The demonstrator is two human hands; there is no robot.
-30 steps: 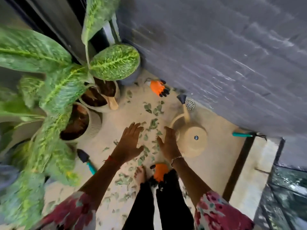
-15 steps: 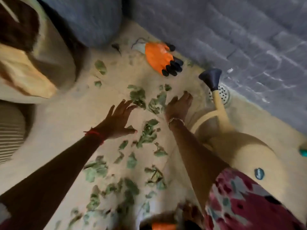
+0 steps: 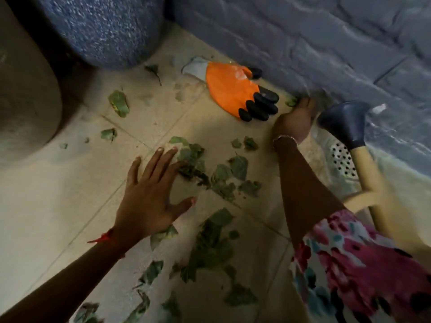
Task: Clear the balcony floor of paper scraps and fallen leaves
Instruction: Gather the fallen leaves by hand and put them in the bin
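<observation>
Several green leaf scraps [image 3: 224, 173] lie scattered over the beige tiled floor [image 3: 70, 206], thickest in the middle and toward the bottom. My left hand [image 3: 151, 197] is spread flat just above the tiles, its fingertips at the edge of a leaf cluster [image 3: 191, 159]. My right hand [image 3: 296, 120] reaches to the foot of the grey brick wall, its fingertips on a small green leaf [image 3: 291, 101] there. The fingers are partly hidden behind the hand, so its grip is unclear.
An orange glove [image 3: 231, 89] with black fingertips lies by the wall. A beige watering can [image 3: 363, 173] with a dark blue spout [image 3: 345, 122] stands at the right over a floor drain [image 3: 342, 159]. A speckled blue pot [image 3: 105, 29] and a tan pot [image 3: 25, 89] stand at upper left.
The view has dropped closer to the floor. My right hand moved forward to the wall base beside the glove. My left hand stays spread near the middle leaves.
</observation>
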